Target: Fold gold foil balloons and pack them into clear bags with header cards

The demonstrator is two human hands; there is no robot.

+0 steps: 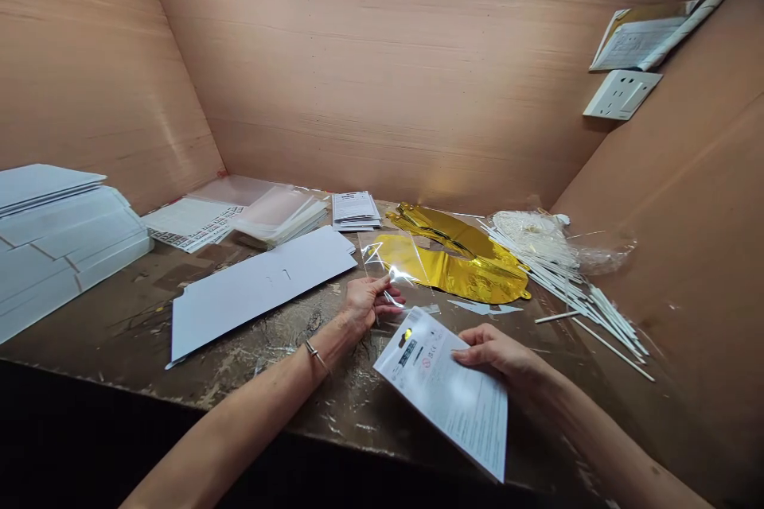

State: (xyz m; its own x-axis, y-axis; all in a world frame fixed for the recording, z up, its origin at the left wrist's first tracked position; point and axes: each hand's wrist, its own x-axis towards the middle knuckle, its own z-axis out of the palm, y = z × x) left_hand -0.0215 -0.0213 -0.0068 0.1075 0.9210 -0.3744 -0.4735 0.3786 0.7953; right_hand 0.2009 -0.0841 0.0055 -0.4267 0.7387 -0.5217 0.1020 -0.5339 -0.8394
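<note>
While left hand (367,301), outstretched, pinches clear film (406,274) | right hand (500,353), angled inward, grips printed card (447,398)

1. Illumination: warm light spreads over the brown back wall (406,71), brightest toward its middle; the source lies outside the field.
2. Shade: the right side wall (686,254) is dimmer; below the front edge of the worktop (119,334), nearly black.
3. Glare: white highlights on the clear plastic sleeve (401,277); sheen on the gold foil (477,280).
4. Definition: small print on the card (450,390) unresolved; wide-angle stretching toward the edges.
</note>
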